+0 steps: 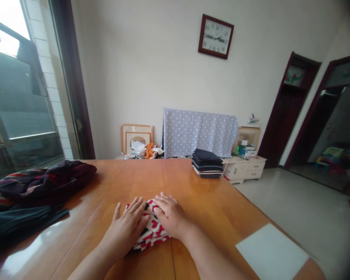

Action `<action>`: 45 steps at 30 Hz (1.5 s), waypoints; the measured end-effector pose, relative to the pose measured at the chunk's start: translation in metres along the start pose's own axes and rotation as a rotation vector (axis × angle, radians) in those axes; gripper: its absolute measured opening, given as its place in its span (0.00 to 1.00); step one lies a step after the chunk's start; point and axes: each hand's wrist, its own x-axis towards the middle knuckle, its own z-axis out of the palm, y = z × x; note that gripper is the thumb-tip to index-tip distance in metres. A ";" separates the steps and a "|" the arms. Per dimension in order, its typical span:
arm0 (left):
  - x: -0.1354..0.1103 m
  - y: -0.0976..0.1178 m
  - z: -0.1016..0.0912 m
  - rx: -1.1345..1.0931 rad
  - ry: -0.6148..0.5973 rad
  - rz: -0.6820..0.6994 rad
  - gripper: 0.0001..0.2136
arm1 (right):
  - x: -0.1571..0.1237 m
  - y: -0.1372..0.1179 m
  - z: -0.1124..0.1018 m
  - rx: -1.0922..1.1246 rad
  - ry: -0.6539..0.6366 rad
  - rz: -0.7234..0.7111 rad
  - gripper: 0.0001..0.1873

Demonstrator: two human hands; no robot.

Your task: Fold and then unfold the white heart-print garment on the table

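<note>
A folded cloth (155,224), white with red hearts and black patches, lies on the wooden table (209,217) right in front of me. My left hand (130,221) rests flat on its left side, fingers stretched out and thumb apart. On its right side lies my right hand (171,215), palm down with the fingers extended. Both hands press on the top and partly cover it, so whether it is a garment or another piece of fabric I cannot tell. Its layered edge shows at the front.
A neat stack of folded dark clothes (207,164) stands at the table's far right. Loose dark clothes (43,182) are heaped at the left. A pale sheet (272,251) lies at the right edge. Behind the table are a dotted cloth cover (199,132) and a white cabinet (247,169).
</note>
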 end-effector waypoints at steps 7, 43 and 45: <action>-0.001 0.002 -0.004 0.027 -0.215 -0.094 0.46 | -0.006 -0.002 -0.001 0.002 -0.302 0.127 0.38; 0.003 -0.050 -0.006 -0.414 0.275 -0.447 0.13 | -0.001 0.039 0.010 0.311 0.182 0.330 0.16; 0.002 -0.048 -0.007 -0.423 0.210 -0.481 0.13 | -0.002 0.034 0.008 0.313 0.170 0.309 0.15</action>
